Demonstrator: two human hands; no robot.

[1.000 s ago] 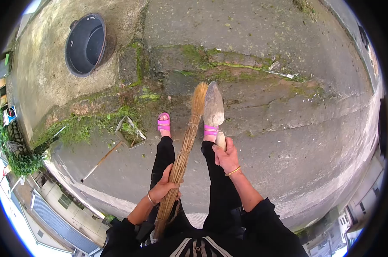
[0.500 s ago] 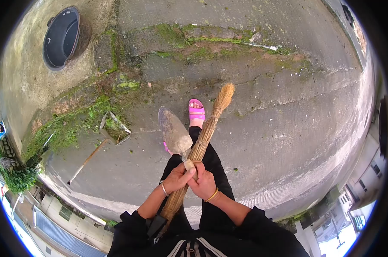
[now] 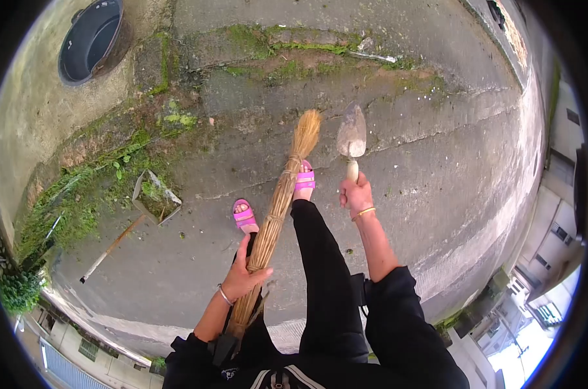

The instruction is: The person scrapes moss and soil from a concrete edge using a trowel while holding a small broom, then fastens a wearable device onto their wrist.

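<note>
My left hand (image 3: pixel 243 277) is around the lower part of a straw broom (image 3: pixel 277 214), thumb across the stalks and one finger stretched along its side. The broom slants up and away, its bristles near the ground ahead. My right hand (image 3: pixel 357 196) is closed on the wooden handle of a trowel (image 3: pixel 353 133). The trowel's dirty pointed blade aims forward, to the right of the bristles and apart from them.
A long-handled dustpan (image 3: pixel 156 198) holding green weeds lies on the left by a mossy strip (image 3: pixel 99 185). A black tub (image 3: pixel 91 42) stands at the far left. Mossy cracks (image 3: pixel 307 52) run across the concrete ahead. My feet wear pink sandals (image 3: pixel 244 215).
My hands have parted. The right hand has carried the trowel forward and right, away from the broom; the left hand stays with the broom, which has shifted left. My left foot shows more.
</note>
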